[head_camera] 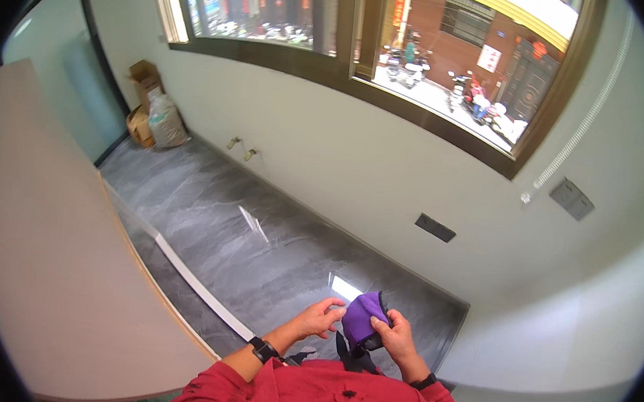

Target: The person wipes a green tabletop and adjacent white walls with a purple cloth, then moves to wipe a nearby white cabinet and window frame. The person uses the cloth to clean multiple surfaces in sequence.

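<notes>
My right hand (396, 337) grips the right edge of a purple cloth item with black trim (362, 319), thumb on its front. Whether it is a pouch or a cap, I cannot tell. Dark straps (349, 357) hang below it, near my red top. Just left of the cloth is my left hand (320, 317), empty, its fingers apart and slightly curled. A dark watch (264, 350) is on my left wrist, and a black band (424, 381) circles the right one.
At the left a large pale board (65, 247) stretches beside me above the grey marbled floor (228, 221). A filled plastic bag (166, 121) and cardboard boxes (146, 79) stand by the glass door. Two pipe valves (250, 154) stick out of the wall below the window.
</notes>
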Motion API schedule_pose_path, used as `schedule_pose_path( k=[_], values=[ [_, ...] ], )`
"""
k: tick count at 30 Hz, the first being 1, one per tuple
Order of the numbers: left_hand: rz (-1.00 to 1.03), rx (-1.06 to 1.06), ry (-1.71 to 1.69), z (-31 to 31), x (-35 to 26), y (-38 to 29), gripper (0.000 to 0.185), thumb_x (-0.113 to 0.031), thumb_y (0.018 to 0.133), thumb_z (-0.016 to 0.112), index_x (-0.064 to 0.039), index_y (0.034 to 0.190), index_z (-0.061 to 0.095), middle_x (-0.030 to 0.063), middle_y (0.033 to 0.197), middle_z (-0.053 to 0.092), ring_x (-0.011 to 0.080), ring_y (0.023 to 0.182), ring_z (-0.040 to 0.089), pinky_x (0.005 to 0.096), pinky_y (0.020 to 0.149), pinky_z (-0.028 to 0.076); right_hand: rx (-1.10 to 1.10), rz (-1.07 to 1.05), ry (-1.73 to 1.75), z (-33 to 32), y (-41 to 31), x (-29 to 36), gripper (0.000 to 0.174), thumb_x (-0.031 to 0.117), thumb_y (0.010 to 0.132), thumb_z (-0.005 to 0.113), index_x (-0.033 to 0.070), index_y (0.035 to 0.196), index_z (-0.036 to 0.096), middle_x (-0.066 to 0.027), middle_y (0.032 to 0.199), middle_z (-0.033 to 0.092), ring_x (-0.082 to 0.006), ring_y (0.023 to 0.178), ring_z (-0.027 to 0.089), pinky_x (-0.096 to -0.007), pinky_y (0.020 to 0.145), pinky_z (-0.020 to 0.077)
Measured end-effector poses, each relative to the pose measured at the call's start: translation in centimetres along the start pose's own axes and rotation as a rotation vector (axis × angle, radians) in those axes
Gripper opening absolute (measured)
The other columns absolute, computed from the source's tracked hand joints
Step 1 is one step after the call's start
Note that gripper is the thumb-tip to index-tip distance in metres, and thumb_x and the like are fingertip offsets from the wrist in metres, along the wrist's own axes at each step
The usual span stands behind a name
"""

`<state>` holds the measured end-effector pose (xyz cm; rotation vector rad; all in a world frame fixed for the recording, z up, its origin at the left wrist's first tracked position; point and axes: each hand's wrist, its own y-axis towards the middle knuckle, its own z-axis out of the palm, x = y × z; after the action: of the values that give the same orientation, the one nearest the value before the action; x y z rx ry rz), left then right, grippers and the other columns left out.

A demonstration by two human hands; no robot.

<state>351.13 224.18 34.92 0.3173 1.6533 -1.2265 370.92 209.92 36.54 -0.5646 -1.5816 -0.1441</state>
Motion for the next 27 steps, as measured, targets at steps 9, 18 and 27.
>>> schedule_pose_path(
  k=[9,18,27],
  values=[
    [0.095,-0.015,-0.548,1.8,-5.9,5.4,0.067,-0.05,0.1,0.061,-0.019,0.153,0.036,0.0111,0.141,0.051,0.0289,0.121,0.058,0.0507,0.096,0.055,0.638,-0.36,-0.3,-3.2,11.3,5.9,0.024,0.023,0.091,0.076,0.002,0.101,0.072,-0.0078,0.107,0.067,-0.0202,0.091,0.067,-0.0333,0.078,0.0539],
    [0.277,-0.309,-0.732,-1.4,-5.2,7.6,0.051,-0.012,0.095,0.064,-0.009,0.144,0.052,0.0059,0.127,0.063,0.0179,0.114,0.06,0.0347,0.101,0.05,0.955,-0.337,-0.283,-0.8,17.0,8.7,0.026,0.026,0.091,0.078,0.004,0.103,0.073,-0.0057,0.1,0.071,-0.0192,0.09,0.067,-0.0329,0.079,0.0534],
    [0.399,-0.443,-0.603,-11.8,-5.8,4.8,0.054,-0.006,0.087,0.061,-0.005,0.14,0.054,0.0046,0.126,0.063,0.0166,0.115,0.059,0.0333,0.102,0.047,0.848,-0.07,-0.211,5.7,22.4,9.6,0.023,0.025,0.095,0.074,0.002,0.101,0.073,0.0004,0.082,0.067,-0.0065,0.075,0.057,-0.0262,0.067,0.0481]
  ],
)
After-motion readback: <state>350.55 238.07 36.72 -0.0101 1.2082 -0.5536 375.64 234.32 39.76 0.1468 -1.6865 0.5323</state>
